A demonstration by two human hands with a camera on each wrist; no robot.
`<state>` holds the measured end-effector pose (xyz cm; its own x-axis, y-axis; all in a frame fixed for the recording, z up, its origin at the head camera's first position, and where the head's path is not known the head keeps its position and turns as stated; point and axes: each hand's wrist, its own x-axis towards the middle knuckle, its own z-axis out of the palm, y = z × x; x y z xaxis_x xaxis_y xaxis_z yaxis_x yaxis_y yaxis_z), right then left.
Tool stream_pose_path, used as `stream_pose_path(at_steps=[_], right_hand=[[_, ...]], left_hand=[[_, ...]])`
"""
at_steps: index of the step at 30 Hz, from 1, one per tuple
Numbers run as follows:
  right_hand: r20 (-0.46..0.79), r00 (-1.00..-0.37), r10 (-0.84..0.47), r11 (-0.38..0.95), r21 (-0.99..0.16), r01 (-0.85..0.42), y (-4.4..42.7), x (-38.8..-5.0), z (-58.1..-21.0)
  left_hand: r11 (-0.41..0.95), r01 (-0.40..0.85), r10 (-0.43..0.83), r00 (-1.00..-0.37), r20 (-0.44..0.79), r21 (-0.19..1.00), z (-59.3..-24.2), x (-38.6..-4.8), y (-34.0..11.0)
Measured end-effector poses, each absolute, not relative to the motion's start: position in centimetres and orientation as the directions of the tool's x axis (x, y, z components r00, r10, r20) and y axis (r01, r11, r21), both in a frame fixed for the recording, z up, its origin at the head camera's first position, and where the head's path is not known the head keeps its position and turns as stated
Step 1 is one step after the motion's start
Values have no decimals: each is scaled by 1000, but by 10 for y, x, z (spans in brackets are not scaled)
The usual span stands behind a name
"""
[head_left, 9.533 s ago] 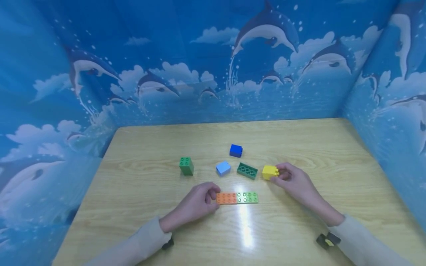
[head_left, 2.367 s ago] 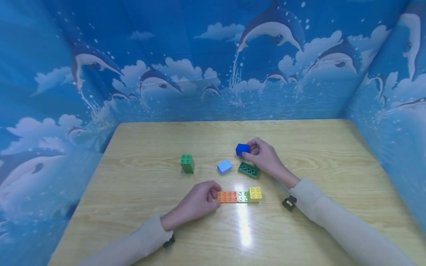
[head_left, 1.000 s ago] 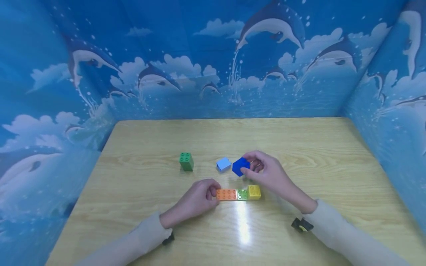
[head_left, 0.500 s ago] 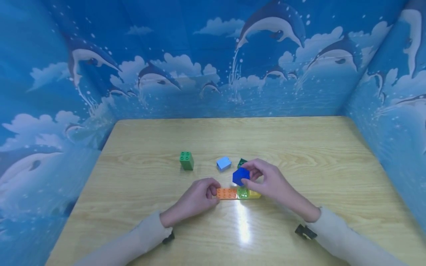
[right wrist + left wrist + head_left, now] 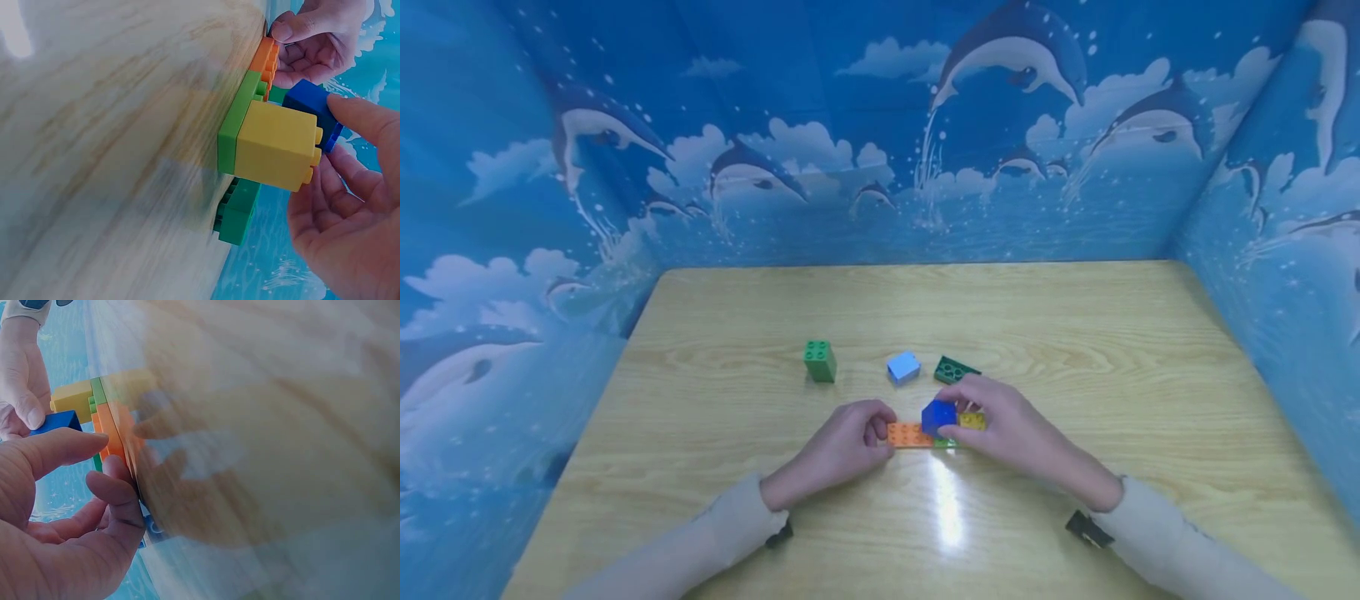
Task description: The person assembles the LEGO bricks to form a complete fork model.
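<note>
My right hand (image 5: 1007,425) pinches a dark blue brick (image 5: 936,417) between thumb and fingers. In the right wrist view the blue brick (image 5: 307,103) is tilted and held off the plates, beside a yellow brick (image 5: 275,144). That yellow brick sits on the right end of a flat light green brick (image 5: 232,137). A flat orange brick (image 5: 908,435) lies end to end with the light green one on the table. At its left end, my left hand (image 5: 846,437) pinches the orange brick with curled fingers. My right hand partly covers the yellow brick in the head view.
Behind the hands lie a light blue brick (image 5: 903,367) and a dark green brick (image 5: 955,369) with its hollow side up. A tall green block (image 5: 820,362) stands farther left. Dolphin-printed curtains (image 5: 880,225) border the wooden table (image 5: 1075,317) at the back and sides.
The yellow brick went from my right hand onto the light green brick. My right hand then picked up the dark blue brick and brought it forward and down over the plates. The left hand stayed put.
</note>
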<state>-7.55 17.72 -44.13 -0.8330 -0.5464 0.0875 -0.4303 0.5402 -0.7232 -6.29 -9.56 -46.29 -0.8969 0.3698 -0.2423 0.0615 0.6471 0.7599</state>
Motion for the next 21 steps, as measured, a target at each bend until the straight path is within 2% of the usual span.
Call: stream_pose_path(at_steps=[11,21], right_hand=[[84,-822,-563,609,-631,-481,174,-72,-443],[119,-815,-567,602,-615,-509,173,-70,-448]], left_hand=[[648,64,375,-894,-245,759,-463,-64,-96],[653,59,382,-886,-261,755,-464,-67,-94]])
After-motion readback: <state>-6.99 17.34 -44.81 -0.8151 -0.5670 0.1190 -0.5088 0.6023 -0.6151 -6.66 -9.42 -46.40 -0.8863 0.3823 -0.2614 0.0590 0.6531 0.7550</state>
